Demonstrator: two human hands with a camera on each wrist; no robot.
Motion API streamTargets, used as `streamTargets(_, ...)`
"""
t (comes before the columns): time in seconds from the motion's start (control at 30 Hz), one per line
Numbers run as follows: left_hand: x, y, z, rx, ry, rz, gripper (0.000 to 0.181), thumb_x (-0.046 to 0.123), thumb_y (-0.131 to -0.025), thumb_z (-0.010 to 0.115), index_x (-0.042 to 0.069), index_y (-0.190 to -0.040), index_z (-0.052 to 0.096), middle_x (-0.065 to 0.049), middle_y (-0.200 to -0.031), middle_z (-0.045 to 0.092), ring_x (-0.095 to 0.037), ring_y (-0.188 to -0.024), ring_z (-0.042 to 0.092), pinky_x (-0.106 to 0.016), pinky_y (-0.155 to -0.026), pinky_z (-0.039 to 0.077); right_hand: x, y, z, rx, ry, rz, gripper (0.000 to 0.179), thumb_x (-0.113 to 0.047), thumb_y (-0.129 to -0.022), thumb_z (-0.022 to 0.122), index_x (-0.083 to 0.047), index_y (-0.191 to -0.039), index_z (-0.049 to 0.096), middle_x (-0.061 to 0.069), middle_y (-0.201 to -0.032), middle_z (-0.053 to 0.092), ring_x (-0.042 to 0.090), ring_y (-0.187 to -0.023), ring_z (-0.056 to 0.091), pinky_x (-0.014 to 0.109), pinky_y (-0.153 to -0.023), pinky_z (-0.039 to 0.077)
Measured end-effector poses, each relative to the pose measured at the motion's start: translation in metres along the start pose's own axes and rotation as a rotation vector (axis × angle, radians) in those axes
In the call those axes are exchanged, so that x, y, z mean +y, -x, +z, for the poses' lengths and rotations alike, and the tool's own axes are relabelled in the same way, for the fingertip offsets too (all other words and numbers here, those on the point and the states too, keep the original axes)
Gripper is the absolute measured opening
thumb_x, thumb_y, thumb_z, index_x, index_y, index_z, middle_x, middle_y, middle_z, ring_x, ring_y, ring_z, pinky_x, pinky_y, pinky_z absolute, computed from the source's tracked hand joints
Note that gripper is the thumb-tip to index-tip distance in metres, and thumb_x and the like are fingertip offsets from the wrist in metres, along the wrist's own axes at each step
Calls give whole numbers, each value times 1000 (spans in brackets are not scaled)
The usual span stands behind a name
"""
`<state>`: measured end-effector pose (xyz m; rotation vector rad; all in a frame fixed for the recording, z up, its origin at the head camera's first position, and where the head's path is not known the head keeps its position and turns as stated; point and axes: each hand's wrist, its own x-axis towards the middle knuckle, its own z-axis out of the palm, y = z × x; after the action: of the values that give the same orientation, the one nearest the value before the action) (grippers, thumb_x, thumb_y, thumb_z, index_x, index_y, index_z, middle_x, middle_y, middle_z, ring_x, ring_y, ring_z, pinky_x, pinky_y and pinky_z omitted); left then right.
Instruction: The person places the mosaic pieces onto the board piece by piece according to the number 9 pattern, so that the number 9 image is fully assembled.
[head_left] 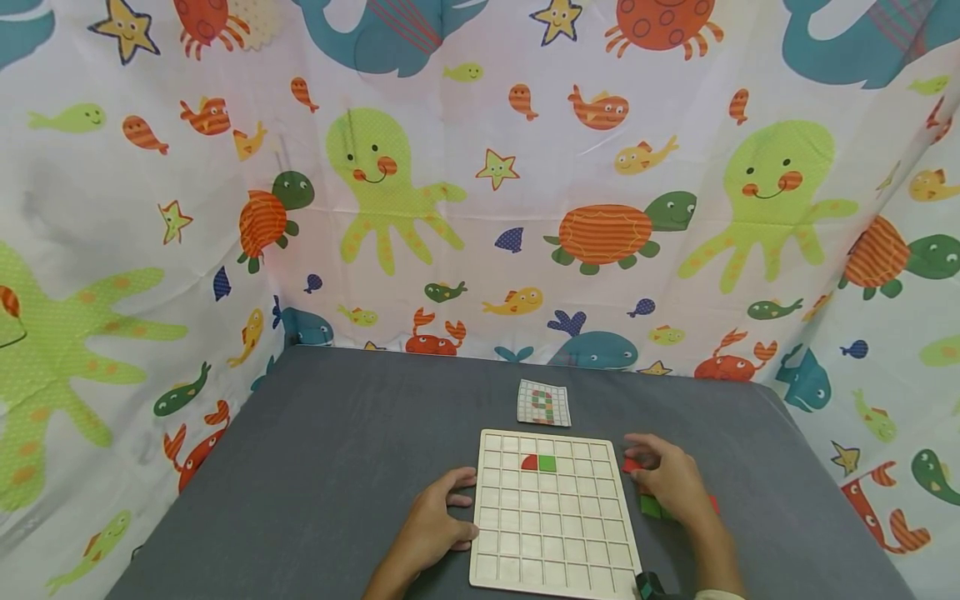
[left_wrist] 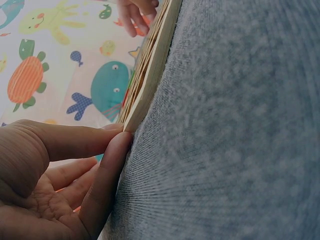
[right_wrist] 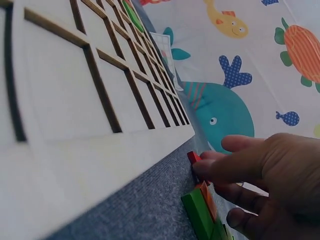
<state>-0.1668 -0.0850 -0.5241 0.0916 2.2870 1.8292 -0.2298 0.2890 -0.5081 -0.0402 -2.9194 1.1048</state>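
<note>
My left hand point(head_left: 433, 523) is at the left edge of a pale wooden grid board point(head_left: 557, 525); in the left wrist view its thumb and a finger pinch the board's rim point(left_wrist: 150, 90). On the board, a red quarter-round piece point(head_left: 530, 462) sits beside a green square piece point(head_left: 547, 463) in the second row from the far edge. Beyond the board's right edge, my right hand point(head_left: 672, 479) has its thumb and fingertips around a red block point(head_left: 629, 467), partly hidden by them. Close under that hand, green blocks point(right_wrist: 196, 212) lie in a small group.
A small pattern card point(head_left: 543, 403) with a coloured grid lies beyond the board's far edge. The table point(head_left: 360, 442) has a dark grey cloth. A curtain point(head_left: 480, 225) printed with sea animals hangs behind and at both sides.
</note>
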Motion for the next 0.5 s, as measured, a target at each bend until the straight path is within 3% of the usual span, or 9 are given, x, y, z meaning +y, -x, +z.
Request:
streamTargets(0.23, 1, 0, 0, 0, 5, -4, 82, -18, -73, 81, 8, -148, 59, -15, -146, 61, -34, -121, 64, -38, -59, 64, -1, 0, 3, -4, -17, 15, 54, -8, -90, 84, -4, -140, 65, 11, -115, 77, 20, -91, 67, 32, -71, 53)
streamTargets(0.5, 0, 0, 0, 3, 9, -6, 83, -20, -72, 81, 7, -147, 59, -15, -146, 61, -34, -121, 64, -38, -59, 64, -4, 1, 6, 25, -26, -12, 50, 6, -90, 78, -1, -138, 66, 18, -119, 75, 34, -107, 71, 49, -87, 61)
